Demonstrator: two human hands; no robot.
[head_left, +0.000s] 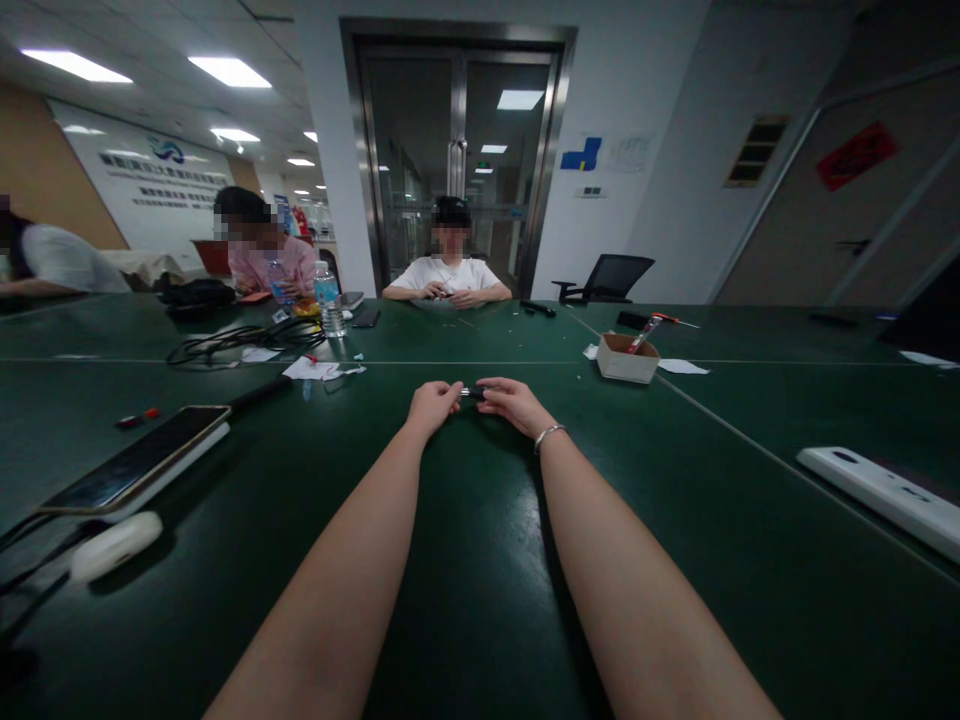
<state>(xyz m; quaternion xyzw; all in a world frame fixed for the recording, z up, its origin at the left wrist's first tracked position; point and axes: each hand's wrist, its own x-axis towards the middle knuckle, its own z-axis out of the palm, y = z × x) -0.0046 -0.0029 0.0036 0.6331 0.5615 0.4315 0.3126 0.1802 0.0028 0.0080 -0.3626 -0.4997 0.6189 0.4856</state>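
Both of my arms reach forward over the dark green table point(465, 560). Between my hands is a small black object with a shiny silver part point(471, 393); its exact kind is too small to make out. My left hand point(435, 408) pinches the silver end between thumb and fingers. The black end lies in the closed fingers of my right hand point(516, 403), which has a silver bracelet point(550, 436) at the wrist. Parts of the object are covered by my fingertips.
A phone point(142, 460) and a white rounded case point(116, 546) lie at the left with cables. Beyond are a water bottle point(328, 303), paper scraps point(311, 368) and a small box point(628, 358). A white power strip point(885, 497) lies right. A person point(448, 280) sits opposite.
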